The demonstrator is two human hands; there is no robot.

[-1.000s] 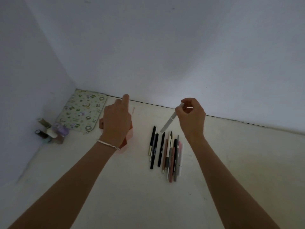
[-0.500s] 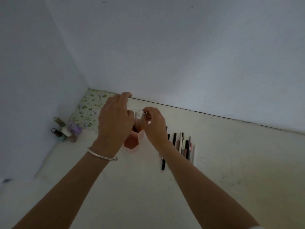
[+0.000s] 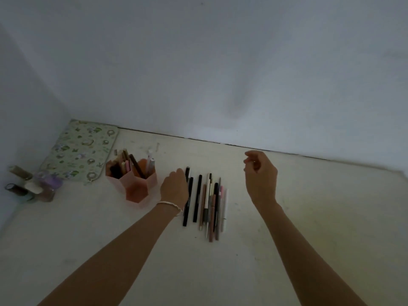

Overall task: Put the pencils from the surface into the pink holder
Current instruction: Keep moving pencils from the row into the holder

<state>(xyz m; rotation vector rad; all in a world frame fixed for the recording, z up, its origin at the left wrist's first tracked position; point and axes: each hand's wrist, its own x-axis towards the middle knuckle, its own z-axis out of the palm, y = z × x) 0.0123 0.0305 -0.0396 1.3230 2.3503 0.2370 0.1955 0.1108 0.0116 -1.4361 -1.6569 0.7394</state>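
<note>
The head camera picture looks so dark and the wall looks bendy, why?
In the head view the light is dim and bluish, so the pencils on the surface and pink holder look dull; the wide lens curves the wall's base line; the bottles at the left edge look soft and blurry.

Bare counter [image 3: 309, 206] right of pencil row [image 3: 207, 202] open; pink holder [image 3: 134, 184], bottles [image 3: 33, 186], patterned mat [image 3: 81, 151] crowd left corner by walls.

The holder [image 3: 132, 182] is pink, and the pencils [image 3: 206, 199] lying on the cream surface [image 3: 309, 217] are black, brown, white, grey and pink. A pale green pad [image 3: 81, 151] carries a small cartoon print. The left wrist wears a white bracelet [image 3: 170, 205].
</note>
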